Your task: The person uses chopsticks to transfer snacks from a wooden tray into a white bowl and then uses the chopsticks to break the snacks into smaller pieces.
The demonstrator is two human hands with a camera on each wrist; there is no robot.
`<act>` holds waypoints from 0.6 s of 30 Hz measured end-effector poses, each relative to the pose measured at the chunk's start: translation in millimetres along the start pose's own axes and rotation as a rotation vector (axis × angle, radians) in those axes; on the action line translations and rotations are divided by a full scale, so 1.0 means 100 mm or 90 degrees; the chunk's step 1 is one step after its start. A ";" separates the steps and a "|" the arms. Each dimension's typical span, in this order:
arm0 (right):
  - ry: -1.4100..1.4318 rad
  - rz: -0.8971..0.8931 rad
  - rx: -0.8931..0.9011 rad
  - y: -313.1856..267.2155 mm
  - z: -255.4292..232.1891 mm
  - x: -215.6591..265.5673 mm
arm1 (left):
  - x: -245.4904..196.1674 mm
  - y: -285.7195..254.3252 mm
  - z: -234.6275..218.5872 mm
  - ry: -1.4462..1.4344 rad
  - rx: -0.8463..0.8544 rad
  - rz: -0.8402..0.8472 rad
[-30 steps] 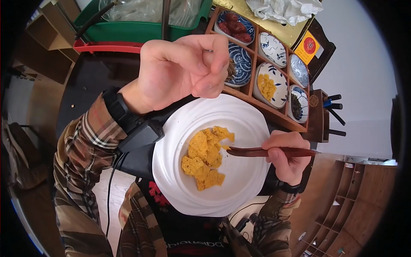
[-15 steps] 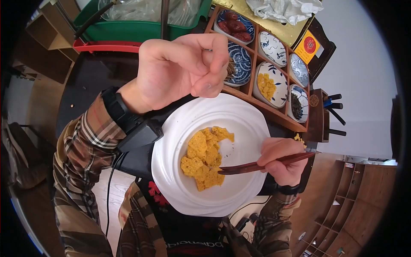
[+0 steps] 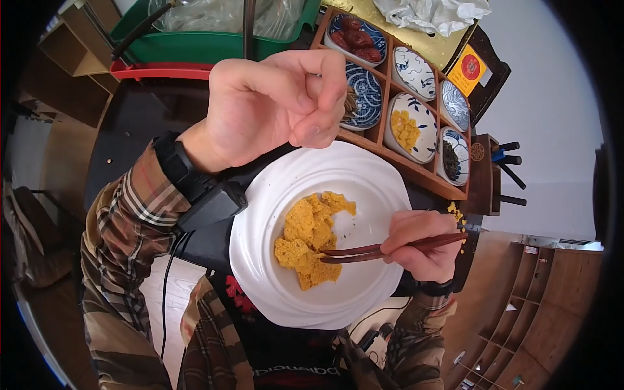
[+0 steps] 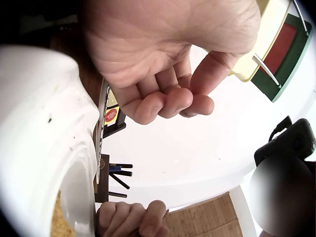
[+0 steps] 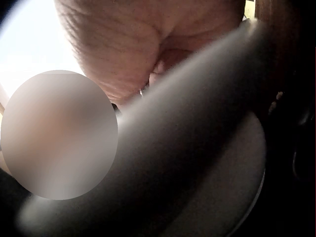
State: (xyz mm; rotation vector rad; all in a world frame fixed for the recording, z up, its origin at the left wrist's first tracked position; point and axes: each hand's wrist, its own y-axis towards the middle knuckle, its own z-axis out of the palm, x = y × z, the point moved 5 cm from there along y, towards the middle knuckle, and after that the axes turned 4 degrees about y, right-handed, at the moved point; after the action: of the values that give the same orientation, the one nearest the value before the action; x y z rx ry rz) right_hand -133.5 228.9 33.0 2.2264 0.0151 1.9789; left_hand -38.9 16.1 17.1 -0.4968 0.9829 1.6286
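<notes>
In the head view a white bowl (image 3: 383, 175) with a wide wavy rim holds yellow, spongy-looking food chunks (image 3: 302, 227), mostly on its left side. My right hand (image 3: 422, 247) grips dark reddish chopsticks (image 3: 357, 253) over the bowl's right rim. Their tips are at the right edge of the chunks, low in the pile. My left hand (image 3: 276, 107) is raised beyond the far rim, palm showing, fingers loosely curled around nothing. In the left wrist view its fingers (image 4: 177, 101) are bent, with the bowl at left. The right wrist view is mostly blocked by a dark blurred shape.
Beyond the bowl stands a divided wooden tray (image 3: 416, 168) of small patterned dishes, including red dates (image 3: 354, 40) and yellow bits (image 3: 405, 132). A wooden pen holder (image 3: 480, 175) is at right. Yellow crumbs (image 3: 454, 209) lie near my right hand. A green bin (image 3: 195, 47) stands far left.
The chopstick tips have gone from the upper right of the chunks down and left to their lower right edge. My right hand shifted left and slightly down; my left hand barely moved.
</notes>
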 end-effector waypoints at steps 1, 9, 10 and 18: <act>0.000 0.000 0.000 0.00 0.00 0.00 | 0.00 0.00 0.00 0.004 -0.001 0.000; 0.049 0.046 -0.040 -0.05 0.01 -0.03 | -0.01 0.00 0.00 0.018 0.006 0.005; 0.050 0.048 -0.042 -0.06 0.02 -0.03 | -0.01 0.00 0.00 0.021 0.009 0.004; 0.005 0.015 -0.024 -0.01 0.01 0.02 | 0.01 0.00 0.01 0.012 0.000 0.003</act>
State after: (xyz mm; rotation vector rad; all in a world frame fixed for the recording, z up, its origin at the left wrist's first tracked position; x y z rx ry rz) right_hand -132.2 230.5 35.1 2.2055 -0.0475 1.9834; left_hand -39.1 17.0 17.2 -0.5113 0.9997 1.6306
